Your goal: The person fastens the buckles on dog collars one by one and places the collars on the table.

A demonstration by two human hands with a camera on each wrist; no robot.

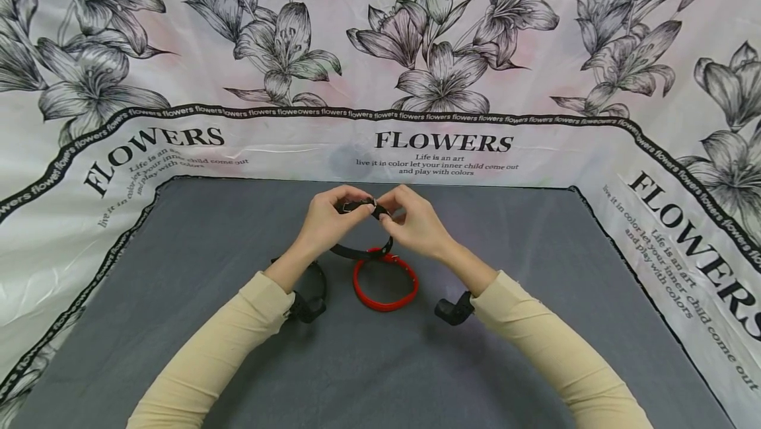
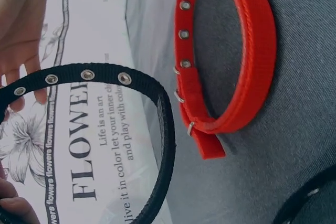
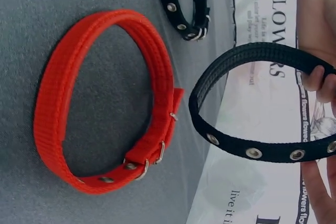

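Both hands hold a black collar (image 1: pixel 359 252) up above the far part of the table, its loop hanging below the fingers. My left hand (image 1: pixel 326 223) pinches the buckle end, where some metal shows. Close beside it, my right hand (image 1: pixel 418 223) pinches the strap with thumb and fingers. Metal eyelets line the black band in both wrist views, but the fingers hide part of the buckle. Just below lies a red collar (image 1: pixel 385 307), buckled into a ring, with its eyelets and strap end visible in the left wrist view.
A second black collar (image 1: pixel 324 277) lies on the grey tabletop (image 1: pixel 380 376) by the left wrist, partly hidden by the arm. Black wrist cameras (image 1: pixel 454 310) sit under both sleeves. A white flower-printed cloth (image 1: pixel 333 145) rises behind the table and along its sides.
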